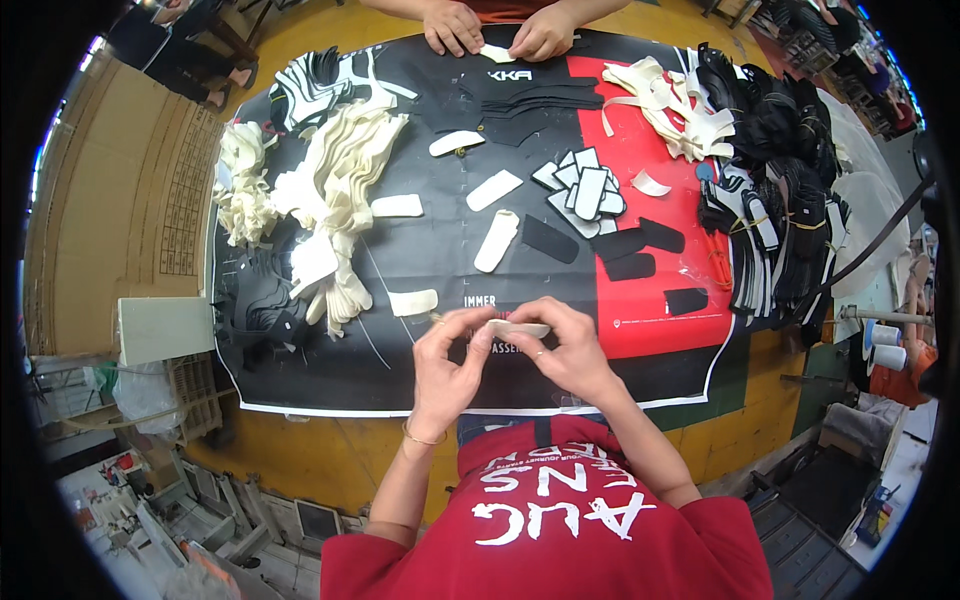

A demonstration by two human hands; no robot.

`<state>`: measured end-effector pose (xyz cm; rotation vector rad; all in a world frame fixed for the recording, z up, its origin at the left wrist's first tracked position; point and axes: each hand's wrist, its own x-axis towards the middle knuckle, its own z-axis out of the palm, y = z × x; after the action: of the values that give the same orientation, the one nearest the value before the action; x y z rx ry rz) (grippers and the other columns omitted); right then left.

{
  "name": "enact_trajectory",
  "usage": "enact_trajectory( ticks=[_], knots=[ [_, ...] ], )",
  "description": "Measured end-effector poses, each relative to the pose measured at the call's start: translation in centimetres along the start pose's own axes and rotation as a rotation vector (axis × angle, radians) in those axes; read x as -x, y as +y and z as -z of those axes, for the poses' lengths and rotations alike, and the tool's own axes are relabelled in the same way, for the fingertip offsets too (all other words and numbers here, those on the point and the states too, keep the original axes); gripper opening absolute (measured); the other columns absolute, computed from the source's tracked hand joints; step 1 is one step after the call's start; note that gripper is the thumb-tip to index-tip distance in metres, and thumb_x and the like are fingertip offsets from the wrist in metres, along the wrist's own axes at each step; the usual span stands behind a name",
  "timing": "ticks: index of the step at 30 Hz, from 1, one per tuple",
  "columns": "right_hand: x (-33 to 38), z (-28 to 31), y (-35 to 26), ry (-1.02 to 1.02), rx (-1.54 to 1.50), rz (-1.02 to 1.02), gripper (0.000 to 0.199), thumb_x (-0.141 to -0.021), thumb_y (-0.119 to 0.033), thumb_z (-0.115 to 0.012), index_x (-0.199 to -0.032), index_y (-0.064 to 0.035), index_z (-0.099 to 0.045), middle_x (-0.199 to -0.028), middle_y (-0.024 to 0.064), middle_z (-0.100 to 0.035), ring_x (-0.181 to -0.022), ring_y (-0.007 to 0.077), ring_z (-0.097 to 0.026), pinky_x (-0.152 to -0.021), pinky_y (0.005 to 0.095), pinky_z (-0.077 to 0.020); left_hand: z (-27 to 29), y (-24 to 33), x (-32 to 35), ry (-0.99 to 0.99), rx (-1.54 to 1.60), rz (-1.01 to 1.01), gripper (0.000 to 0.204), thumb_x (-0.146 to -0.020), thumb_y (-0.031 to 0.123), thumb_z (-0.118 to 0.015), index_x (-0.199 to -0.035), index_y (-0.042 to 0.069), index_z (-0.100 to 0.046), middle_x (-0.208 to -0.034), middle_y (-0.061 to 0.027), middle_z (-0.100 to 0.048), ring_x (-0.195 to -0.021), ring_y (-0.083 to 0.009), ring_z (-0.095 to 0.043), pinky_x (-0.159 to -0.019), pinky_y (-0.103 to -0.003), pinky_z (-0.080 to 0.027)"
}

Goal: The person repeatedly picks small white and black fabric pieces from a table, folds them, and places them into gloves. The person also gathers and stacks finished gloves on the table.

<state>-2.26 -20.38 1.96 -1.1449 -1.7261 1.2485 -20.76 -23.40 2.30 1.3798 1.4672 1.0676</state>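
Note:
A small cream fabric piece (pixel 520 328) is held up over the near part of the table, pinched at both ends. My left hand (pixel 450 355) grips its left end between thumb and fingers. At the right end, my right hand (pixel 568 350) pinches it the same way. Just beyond my hands lie loose cream pieces: a rounded strip (pixel 496 241), a shorter one (pixel 494 190) and one (pixel 413 303) close to my left hand. A black rounded piece (pixel 550 240) rests beside the rounded strip.
A co-worker's hands (pixel 455 27) hold a white piece across the table. Cream fabric stacks (pixel 345 165) lie left; black-and-white bundles (pixel 765 220) crowd the right edge. White, black-edged pieces (pixel 590 190) are piled mid-right, near red-handled scissors (pixel 717 258). A cardboard sheet (pixel 120 190) stands left.

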Motion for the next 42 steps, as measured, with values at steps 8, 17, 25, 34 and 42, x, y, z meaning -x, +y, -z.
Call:
enact_trajectory(
  ticks=[8, 17, 25, 34, 42],
  knots=[
    [1.6, 3.6, -2.0, -0.158, -0.450, -0.248, 0.025, -0.091, -0.016, -0.075, -0.107, 0.0000, -0.065, -0.093, 0.0036, -0.069, -0.086, 0.0088, -0.063, -0.074, 0.0252, -0.0507, 0.1, 2.6, 1.5, -0.202, 0.647, 0.274, 0.017, -0.096, 0.005, -0.066, -0.109, -0.005, -0.069, -0.101, -0.0088, -0.071, -0.088, -0.0102, -0.066, -0.076, -0.023, -0.055],
    [1.9, 2.5, -3.6, 0.225, 0.190, 0.095, 0.027, -0.081, -0.015, -0.082, -0.100, -0.0017, -0.068, -0.109, 0.0104, -0.061, -0.085, 0.0169, -0.061, -0.072, 0.0269, -0.0495, -0.1, 3.3, 1.4, -0.154, 0.618, 0.170, 0.015, -0.096, 0.002, -0.064, -0.106, -0.006, -0.072, -0.104, -0.0100, -0.066, -0.086, -0.0118, -0.065, -0.074, -0.024, -0.056],
    [3.1, 0.6, -5.2, 0.420, 0.257, 0.093, 0.015, -0.086, -0.011, -0.076, -0.096, -0.0014, -0.070, -0.091, 0.0109, -0.065, -0.076, 0.0230, -0.068, -0.061, 0.0309, -0.0552, -1.9, 3.9, 2.1, 0.000, 0.337, -0.001, 0.016, -0.095, -0.002, -0.062, -0.107, -0.006, -0.072, -0.105, -0.0116, -0.064, -0.084, -0.0141, -0.066, -0.074, -0.024, -0.056],
    [3.3, 1.7, -5.7, 0.210, 0.226, 0.112, 0.015, -0.091, -0.004, -0.068, -0.104, 0.0037, -0.069, -0.099, 0.0151, -0.068, -0.079, 0.0257, -0.070, -0.066, 0.0319, -0.0568, -2.6, 4.2, 1.9, 0.104, -0.061, -0.245, 0.016, -0.087, -0.003, -0.069, -0.101, -0.001, -0.074, -0.094, -0.0101, -0.068, -0.080, -0.0175, -0.067, -0.069, -0.027, -0.054],
    [3.5, 2.4, -6.0, 0.179, 0.101, -0.015, 0.014, -0.092, -0.004, -0.068, -0.102, 0.0039, -0.070, -0.094, 0.0143, -0.069, -0.080, 0.0242, -0.071, -0.068, 0.0312, -0.0567, -3.0, 4.0, 2.0, 0.119, -0.133, -0.331, 0.018, -0.083, -0.003, -0.072, -0.100, 0.001, -0.074, -0.094, -0.0102, -0.068, -0.077, -0.0219, -0.069, -0.066, -0.030, -0.055]
  ],
)
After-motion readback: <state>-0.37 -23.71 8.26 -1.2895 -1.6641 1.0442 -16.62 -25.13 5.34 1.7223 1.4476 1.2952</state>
